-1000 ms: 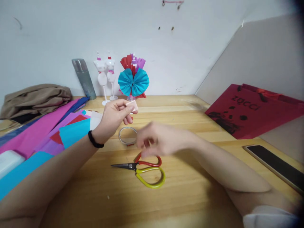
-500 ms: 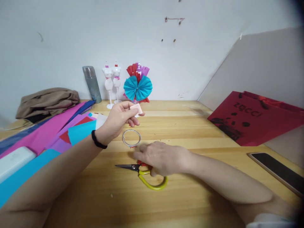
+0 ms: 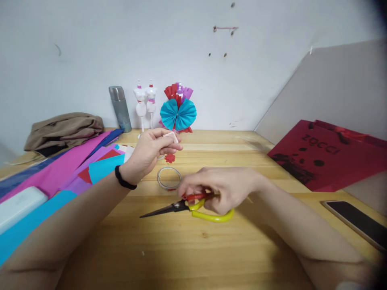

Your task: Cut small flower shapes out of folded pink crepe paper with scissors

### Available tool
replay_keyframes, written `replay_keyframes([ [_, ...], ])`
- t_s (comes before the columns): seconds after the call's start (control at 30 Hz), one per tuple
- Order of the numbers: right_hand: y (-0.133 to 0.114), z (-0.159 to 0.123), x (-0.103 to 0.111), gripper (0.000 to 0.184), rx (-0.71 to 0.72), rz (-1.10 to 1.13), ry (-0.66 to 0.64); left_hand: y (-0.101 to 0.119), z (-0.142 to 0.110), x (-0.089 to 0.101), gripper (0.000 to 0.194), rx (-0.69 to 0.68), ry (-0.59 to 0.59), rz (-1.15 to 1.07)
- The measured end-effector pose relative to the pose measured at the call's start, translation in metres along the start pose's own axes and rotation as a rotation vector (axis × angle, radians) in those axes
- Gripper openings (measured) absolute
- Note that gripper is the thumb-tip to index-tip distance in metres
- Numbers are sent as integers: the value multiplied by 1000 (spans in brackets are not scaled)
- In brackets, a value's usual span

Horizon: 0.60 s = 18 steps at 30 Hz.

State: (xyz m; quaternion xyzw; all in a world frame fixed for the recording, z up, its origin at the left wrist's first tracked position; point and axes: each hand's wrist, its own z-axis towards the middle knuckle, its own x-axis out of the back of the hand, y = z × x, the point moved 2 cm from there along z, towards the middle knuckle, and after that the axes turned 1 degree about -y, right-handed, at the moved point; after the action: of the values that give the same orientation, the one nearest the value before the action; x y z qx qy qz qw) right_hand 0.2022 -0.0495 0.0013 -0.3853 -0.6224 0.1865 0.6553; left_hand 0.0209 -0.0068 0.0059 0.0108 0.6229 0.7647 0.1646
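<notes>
Between thumb and fingers, my left hand (image 3: 154,151) pinches a small folded piece of pale pink paper (image 3: 171,137). My right hand (image 3: 222,187) is wrapped round the handles of a pair of scissors (image 3: 180,206), one red and one yellow. Their dark blades are together and point left, tilted a little down. A roll of clear tape (image 3: 158,177) lies flat just beyond the scissors. Past it, below my left fingers, is a small red paper flower shape (image 3: 169,158).
Coloured paper sheets (image 3: 105,167), a white case (image 3: 22,207) and a brown cloth (image 3: 66,131) lie on the left. A flask (image 3: 120,108), white mannequin stands (image 3: 141,102) and a blue paper bow (image 3: 178,114) stand at the back. Right: a red bag (image 3: 326,157) and a phone (image 3: 356,221).
My right hand came down onto the scissors, closed round their handles and lifted them off the table. My left hand keeps the pink paper. The camera view has tilted up slightly.
</notes>
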Motion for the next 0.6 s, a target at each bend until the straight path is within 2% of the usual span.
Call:
replay_keyframes([
  [0.07, 1, -6, 9, 40, 29, 130, 103, -2, 0, -1, 12, 11, -3, -12],
  [0.13, 3, -9, 19, 35, 86, 222, 277, -3, -1, -2, 17, 12, -3, -20],
  [0.23, 9, -13, 34, 48, 195, 201, 581, 0, -5, -6, 25, -33, -23, 24],
  [0.37, 10, -15, 42, 57, 125, -116, 663, 7, -12, -11, 23, -109, -32, 195],
  [0.47, 4, -14, 39, 41, 38, -354, 748, 9, -15, -14, 19, -145, -53, 216],
  [0.6, -7, -13, 32, 24, 30, -587, 850, 11, -16, -15, 15, -183, -55, 268],
])
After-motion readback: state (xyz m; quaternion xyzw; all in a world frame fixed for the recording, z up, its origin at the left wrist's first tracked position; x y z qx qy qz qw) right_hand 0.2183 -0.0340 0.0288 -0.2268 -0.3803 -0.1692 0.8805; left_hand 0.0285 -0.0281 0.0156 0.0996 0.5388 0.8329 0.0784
